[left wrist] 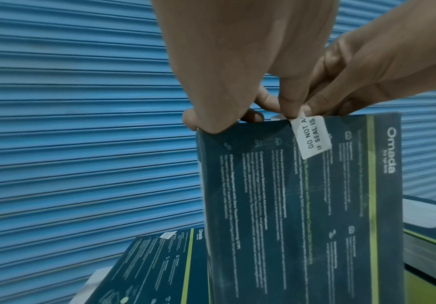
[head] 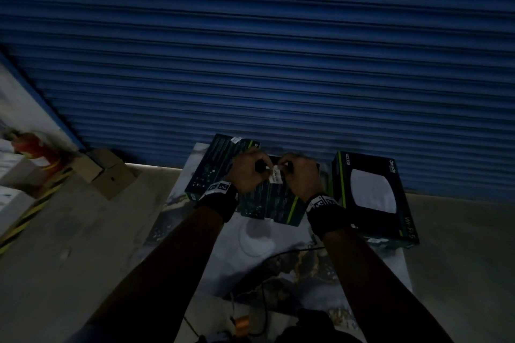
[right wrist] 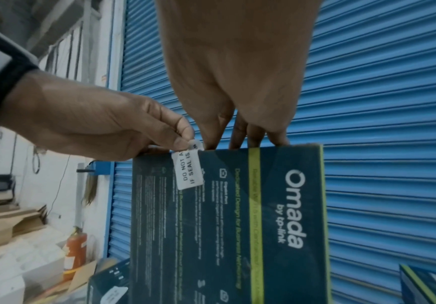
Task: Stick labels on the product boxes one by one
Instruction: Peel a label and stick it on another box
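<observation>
A dark Omada product box point(head: 267, 203) stands tilted on the table between my hands. A white seal label point(head: 276, 177) reading "DO NOT A… IF SEAL IS" lies on its face at the top edge point(left wrist: 311, 137) point(right wrist: 188, 169). My left hand point(head: 252, 172) pinches the label's upper end where it bends over the box's top edge point(right wrist: 183, 142). My right hand point(head: 299, 175) grips the same top edge just right of the label point(right wrist: 248, 139). A second box point(head: 214, 167) lies flat to the left with a label point(left wrist: 168, 234) on it. A third box point(head: 373, 195) lies on the right.
A blue roller shutter point(head: 278, 50) rises right behind the marble-patterned table point(head: 264, 245). Brown cartons point(head: 103, 172) and a red fire extinguisher point(right wrist: 76, 253) stand on the floor at the left. A thin cable point(head: 292, 250) crosses the table's near part.
</observation>
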`<state>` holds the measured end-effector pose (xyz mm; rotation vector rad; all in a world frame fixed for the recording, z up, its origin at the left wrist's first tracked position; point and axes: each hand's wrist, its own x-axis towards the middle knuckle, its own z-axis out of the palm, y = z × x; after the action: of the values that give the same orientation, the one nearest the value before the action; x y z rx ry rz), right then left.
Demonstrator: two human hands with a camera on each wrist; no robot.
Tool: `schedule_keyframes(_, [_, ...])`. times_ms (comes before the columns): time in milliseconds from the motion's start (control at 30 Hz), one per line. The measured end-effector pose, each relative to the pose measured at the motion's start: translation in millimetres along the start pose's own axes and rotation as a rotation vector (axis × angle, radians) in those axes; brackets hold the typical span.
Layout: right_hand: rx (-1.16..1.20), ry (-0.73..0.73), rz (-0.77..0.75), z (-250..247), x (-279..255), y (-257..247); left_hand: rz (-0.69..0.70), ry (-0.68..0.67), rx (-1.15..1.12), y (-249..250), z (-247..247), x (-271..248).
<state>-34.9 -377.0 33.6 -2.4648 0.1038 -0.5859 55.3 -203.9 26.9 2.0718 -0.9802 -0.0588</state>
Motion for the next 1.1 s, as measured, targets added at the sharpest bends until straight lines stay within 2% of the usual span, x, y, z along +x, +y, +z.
schedule_keyframes(267, [-0.056,-0.036,0.047,-2,5,0,0.034,0.017,0.026,-2,2,3])
schedule_keyframes(467, [-0.1,-0.077,0.024,1,10,-4,-0.01,0.026,0.011,-2,3,3])
schedule_keyframes(633, [-0.257,-0.166,0.011,4,13,-7,0.015,0.047,-0.01,2,1,0])
schedule_keyframes(800, [-0.441,-0.249,0.01,10,9,-9,0.008,0.004,-0.013,2,1,-2])
schedule_keyframes(1000, [-0.442,-0.306,-0.019,8,7,-5,-0.021,-0.007,-0.019,0,3,-2])
schedule_keyframes(1100, [-0.371,-0.274,-0.049,10,6,3,-0.018,-0.004,-0.012,-1,3,-2])
